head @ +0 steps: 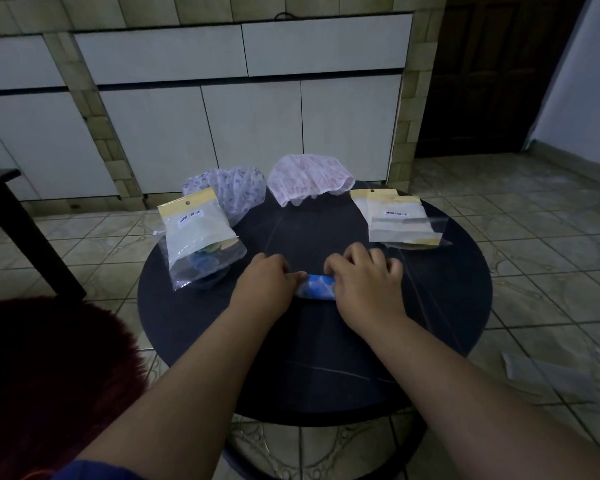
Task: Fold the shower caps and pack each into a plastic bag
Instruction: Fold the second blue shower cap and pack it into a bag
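Observation:
A blue-patterned shower cap (317,287), folded into a narrow strip, lies in the middle of the round dark table (430,306). My left hand (267,282) grips its left end and my right hand (368,278) curls over its right end. At the back lie two unfolded caps: a white one with purple print (236,188) and a white one with pink print (309,178). A plastic bag (198,237) with a blue and green cap inside lies at the left. A small stack of plastic bags (399,216) with yellow headers lies at the right.
A dark red furry seat (49,375) is near my left arm. A dark wooden piece of furniture (11,220) stands at the far left. White cabinets (250,126) line the wall behind. A scrap of plastic (541,372) lies on the tiled floor at the right.

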